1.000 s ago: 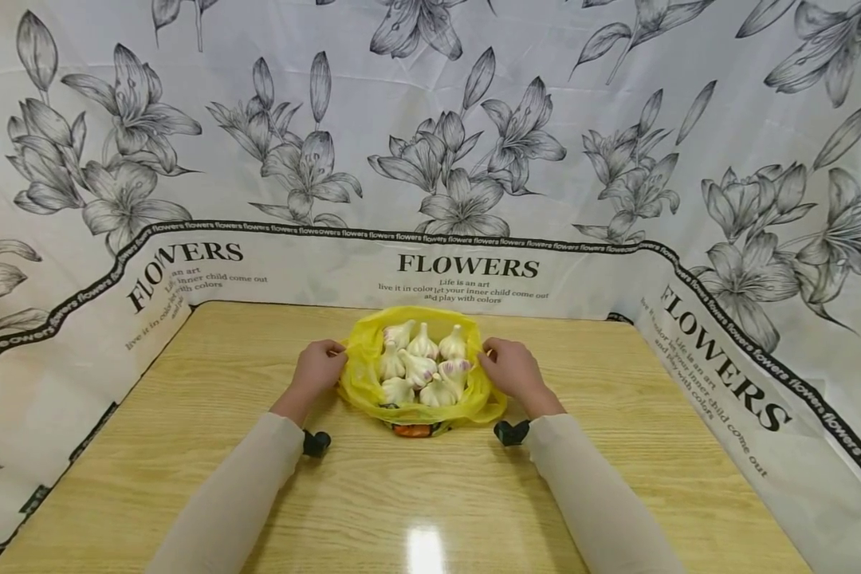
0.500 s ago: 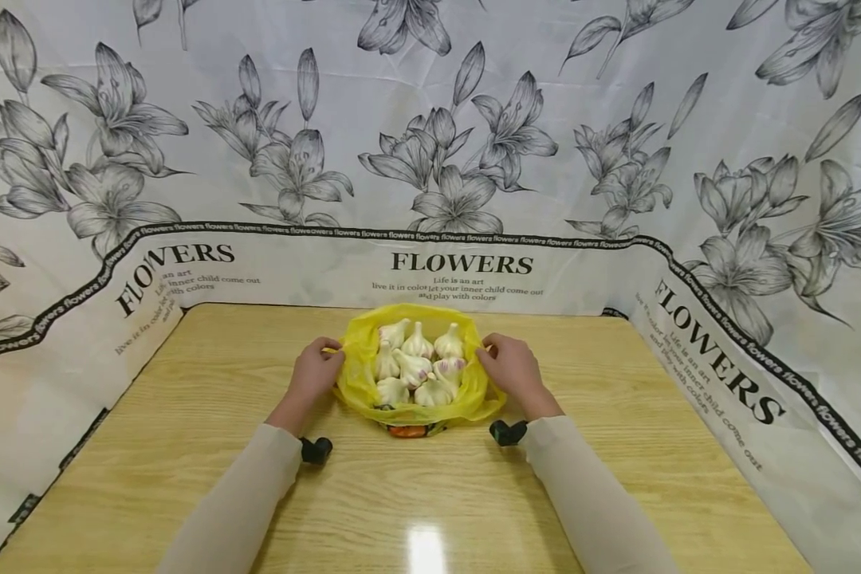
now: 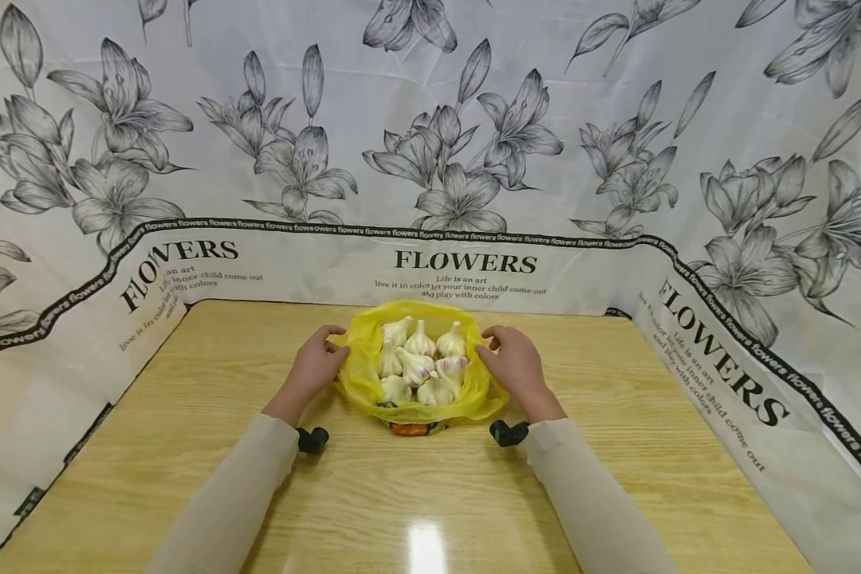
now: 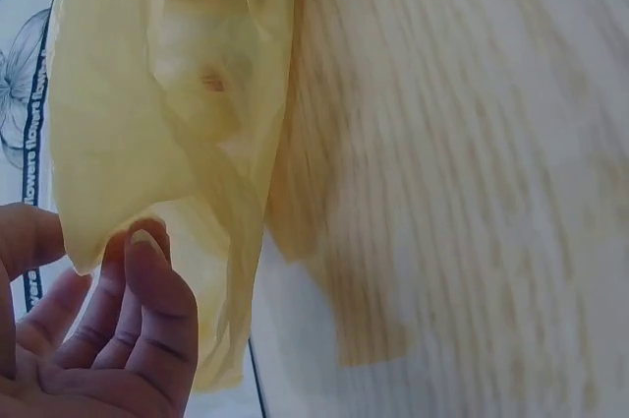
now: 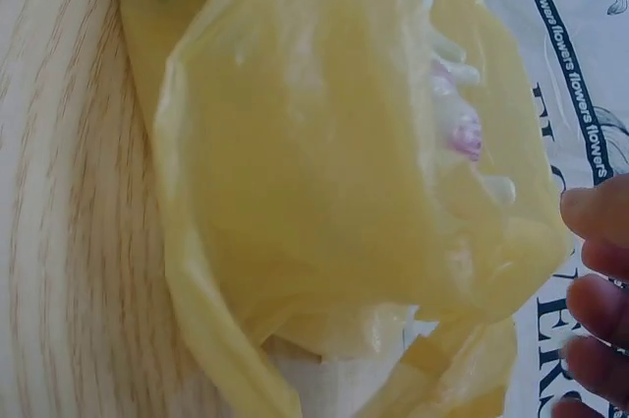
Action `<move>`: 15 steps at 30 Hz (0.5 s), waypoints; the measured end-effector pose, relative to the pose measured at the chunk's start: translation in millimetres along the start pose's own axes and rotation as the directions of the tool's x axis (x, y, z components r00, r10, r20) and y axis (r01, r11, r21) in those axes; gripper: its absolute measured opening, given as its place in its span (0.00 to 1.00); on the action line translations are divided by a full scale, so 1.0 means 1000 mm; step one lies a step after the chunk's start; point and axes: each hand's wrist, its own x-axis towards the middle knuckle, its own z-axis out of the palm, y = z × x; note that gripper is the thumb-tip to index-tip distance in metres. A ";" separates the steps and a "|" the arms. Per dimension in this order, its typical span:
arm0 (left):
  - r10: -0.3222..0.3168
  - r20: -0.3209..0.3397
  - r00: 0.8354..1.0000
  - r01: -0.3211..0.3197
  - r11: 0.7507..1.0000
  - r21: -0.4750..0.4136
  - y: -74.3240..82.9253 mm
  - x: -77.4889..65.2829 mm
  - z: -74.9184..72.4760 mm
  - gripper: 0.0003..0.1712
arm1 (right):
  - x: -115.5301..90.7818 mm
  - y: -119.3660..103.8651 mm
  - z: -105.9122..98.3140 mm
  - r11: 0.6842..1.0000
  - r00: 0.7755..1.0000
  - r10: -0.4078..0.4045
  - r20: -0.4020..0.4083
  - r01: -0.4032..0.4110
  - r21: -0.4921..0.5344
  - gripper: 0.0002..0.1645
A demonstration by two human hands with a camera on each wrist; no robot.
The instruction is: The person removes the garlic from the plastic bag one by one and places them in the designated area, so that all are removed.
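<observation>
One yellow bag [image 3: 362, 363], mouth open, near the far edge of the table [image 3: 689, 446]; tabletop extends broadly left, right and frontward. Eight garlic bulbs [image 3: 415, 367] are visible inside. Left hand [image 3: 317, 363]: pinching the rim. Right hand [image 3: 516, 367]: fingers loosely bent, parted, released at the opposite rim.

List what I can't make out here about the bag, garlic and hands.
Garlic, head view: undersides hidden by the bag and other bulbs.
Orange mark on the bag, head view: too small and creased to read.
Left hand, left wrist view: cut off by the left and bottom edges.
Right hand, right wrist view: mostly cut off by the right edge.
</observation>
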 end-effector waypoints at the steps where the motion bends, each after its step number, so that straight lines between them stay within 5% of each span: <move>1: 0.002 0.007 1.000 -0.002 1.000 0.008 0.002 0.001 0.000 0.24 | 0.000 -0.001 -0.001 1.000 1.000 -0.003 -0.009 0.003 -0.006 0.18; 15: 0.046 0.036 0.998 -0.048 0.997 0.055 0.008 0.003 0.000 0.19 | -0.004 -0.026 -0.008 0.998 0.998 -0.057 0.002 0.057 0.025 0.16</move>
